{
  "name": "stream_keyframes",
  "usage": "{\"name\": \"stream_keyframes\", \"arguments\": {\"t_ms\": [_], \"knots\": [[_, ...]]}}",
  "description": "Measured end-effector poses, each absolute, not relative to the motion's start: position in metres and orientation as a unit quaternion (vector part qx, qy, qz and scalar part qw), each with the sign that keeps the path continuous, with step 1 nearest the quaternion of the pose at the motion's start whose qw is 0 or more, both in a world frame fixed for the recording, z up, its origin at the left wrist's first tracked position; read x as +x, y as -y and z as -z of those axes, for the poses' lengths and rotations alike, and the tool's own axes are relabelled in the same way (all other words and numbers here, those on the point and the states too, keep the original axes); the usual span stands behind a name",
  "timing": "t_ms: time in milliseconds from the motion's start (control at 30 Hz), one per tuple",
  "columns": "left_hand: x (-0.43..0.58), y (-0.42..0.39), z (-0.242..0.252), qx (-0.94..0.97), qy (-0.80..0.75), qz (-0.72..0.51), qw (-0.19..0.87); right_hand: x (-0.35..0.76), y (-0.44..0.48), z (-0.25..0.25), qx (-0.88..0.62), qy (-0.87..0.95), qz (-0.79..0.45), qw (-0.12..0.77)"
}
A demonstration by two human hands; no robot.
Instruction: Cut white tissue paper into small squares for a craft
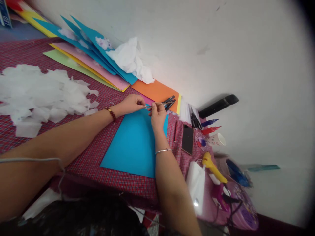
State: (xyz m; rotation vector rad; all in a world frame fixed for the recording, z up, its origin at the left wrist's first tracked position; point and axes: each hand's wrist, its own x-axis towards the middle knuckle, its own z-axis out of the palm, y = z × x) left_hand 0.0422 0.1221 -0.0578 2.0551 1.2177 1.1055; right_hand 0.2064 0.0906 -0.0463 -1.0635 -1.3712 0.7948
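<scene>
A thin, light-brown stick [167,103] sticks out past the fingers of my right hand [158,117], which is closed on it. My left hand [134,103] pinches at the left end of this thin thing, close to the right fingertips. Whether it grips the stick itself or a small piece at its tip is too small to tell. Both hands are above the far edge of a blue sheet of card [134,142] lying on the checked tablecloth. Several black pens [169,100] lie just beyond the right hand.
Loose white paper pieces [44,91] cover the table's left. Coloured folded cards [98,62] and crumpled white tissue [130,59] are against the wall. To the right are an orange card [157,93], scissors [196,121], a phone [187,138], a paper cup [218,140] and a yellow glue gun [214,167].
</scene>
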Motion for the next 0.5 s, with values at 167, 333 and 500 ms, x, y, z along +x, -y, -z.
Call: {"name": "stream_keyframes", "arguments": {"t_ms": [167, 333, 500], "knots": [[0.041, -0.1306, 0.063, 0.789, -0.43, -0.403, 0.172, 0.208, -0.0926, 0.0502, -0.481, 0.605, -0.326, 0.545], [0.0422, -0.1317, 0.0627, 0.804, -0.435, -0.376, 0.152, 0.2102, -0.0952, 0.0529, -0.497, 0.6, -0.334, 0.53], [0.044, -0.1276, 0.0552, 0.815, -0.445, -0.336, 0.157, 0.2099, -0.0956, 0.0528, -0.509, 0.6, -0.337, 0.517]]}}
